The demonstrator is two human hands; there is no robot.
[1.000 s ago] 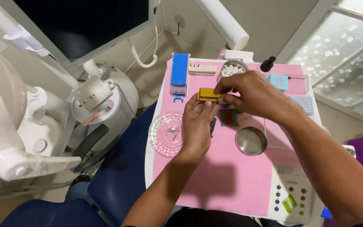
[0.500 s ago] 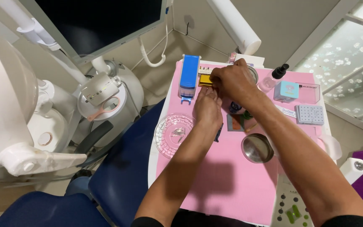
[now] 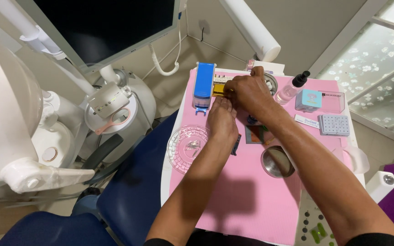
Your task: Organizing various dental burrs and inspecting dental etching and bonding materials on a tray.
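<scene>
My right hand [image 3: 247, 91] is closed over a small yellow box [image 3: 218, 89] at the far side of the pink tray cover [image 3: 247, 200], right beside a tall blue box [image 3: 204, 84]. My left hand [image 3: 222, 120] lies flat just below it, fingers together and pointing toward the yellow box, holding nothing that I can see. A small dark item [image 3: 236, 145] lies by the left wrist.
A clear round dish [image 3: 188, 148] sits left of the left arm, and a steel cup [image 3: 277, 161] lies under the right forearm. Further right are a spray bottle [image 3: 292, 89], a teal box [image 3: 308, 100] and a grey bur block [image 3: 334, 124]. Dental unit arms stand to the left.
My right hand has carried the yellow box away from me, from mid-tray to beside the blue box. My left hand followed it forward.
</scene>
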